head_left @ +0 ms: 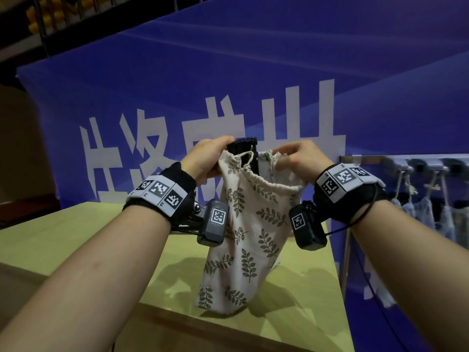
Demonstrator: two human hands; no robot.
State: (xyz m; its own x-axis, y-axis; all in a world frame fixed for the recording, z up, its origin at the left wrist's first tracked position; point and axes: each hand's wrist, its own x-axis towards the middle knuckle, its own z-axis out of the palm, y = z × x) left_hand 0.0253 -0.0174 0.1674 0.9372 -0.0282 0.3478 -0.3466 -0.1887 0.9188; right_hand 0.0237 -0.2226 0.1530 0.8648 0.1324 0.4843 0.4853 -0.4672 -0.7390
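Our left grip (205, 158) is curled round the upper end of a black ribbed object (245, 148), fingers over its top at about 11 o'clock from the mouth of the bag. Our right grip (302, 158) pinches the gathered rim of that mouth at about 2 o'clock, thumb and fingertips closed on the cloth. Both are clenched on what they hold.

The black object stands upright, half sunk in the opening, with its top clear of the rim. A pale drawstring (247, 156) loops across its front.

The leaf-print bag (248, 237) hangs between our wrists at the centre of the view. It leans slightly, and its bottom appears to rest on the desk (76, 237) at 6 o'clock.

Each wrist wears a black wristband (158, 196) with square printed markers, and a small dark module (214, 222) hangs under each one, just beside the bag.

Behind the desk, from 9 to 3 o'clock, a blue banner (228, 72) bears large white characters. At 3 o'clock a metal rail (406, 158) with hooks carries several pale pouches (426, 214) by their strings.
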